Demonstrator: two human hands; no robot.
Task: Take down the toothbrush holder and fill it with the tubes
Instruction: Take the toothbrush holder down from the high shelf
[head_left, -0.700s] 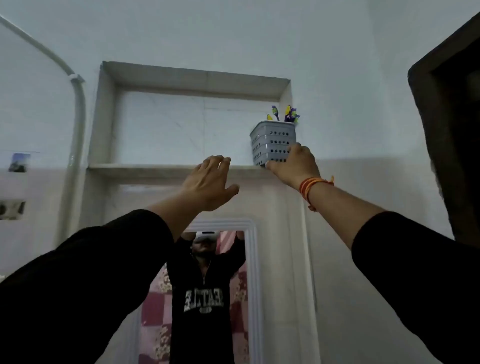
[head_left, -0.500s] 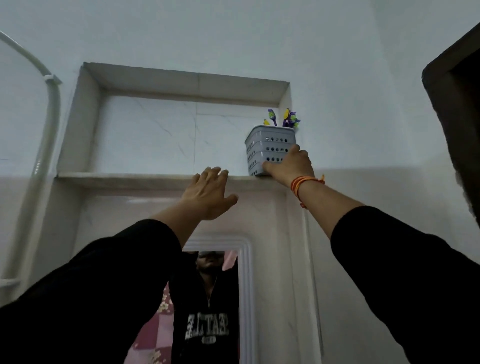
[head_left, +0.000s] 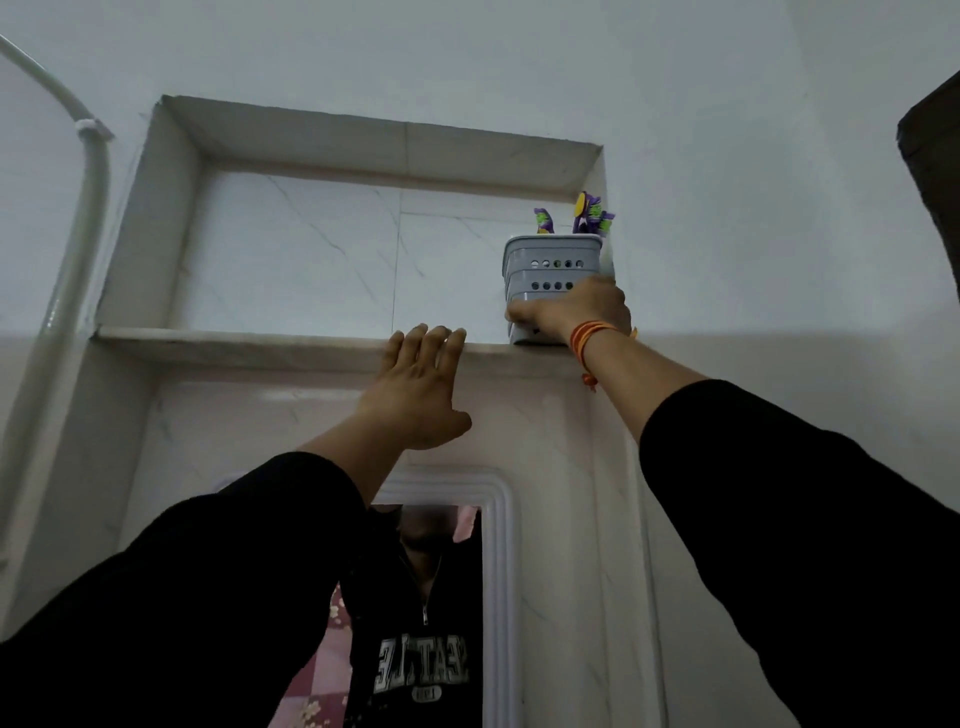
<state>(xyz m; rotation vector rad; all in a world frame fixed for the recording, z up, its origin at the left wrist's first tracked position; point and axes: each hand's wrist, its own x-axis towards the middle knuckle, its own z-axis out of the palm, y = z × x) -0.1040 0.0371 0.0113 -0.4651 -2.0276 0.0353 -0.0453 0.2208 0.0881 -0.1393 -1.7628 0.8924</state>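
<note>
My right hand (head_left: 574, 312) is wrapped round the lower part of the grey perforated plastic toothbrush holder (head_left: 551, 275), thumb on its left face, fingers hidden behind. It stands at the right end of the pale marble niche shelf (head_left: 249, 345), tight against the niche's side wall. My left hand (head_left: 415, 387) lies flat, fingers together, against the shelf's front edge. I should lift straight and keep the holder upright, so the purple toothbrushes (head_left: 587, 213) don't tip out.

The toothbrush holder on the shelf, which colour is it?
Light grey, with rows of round holes; the toothbrush holder shows in the head view.
</note>
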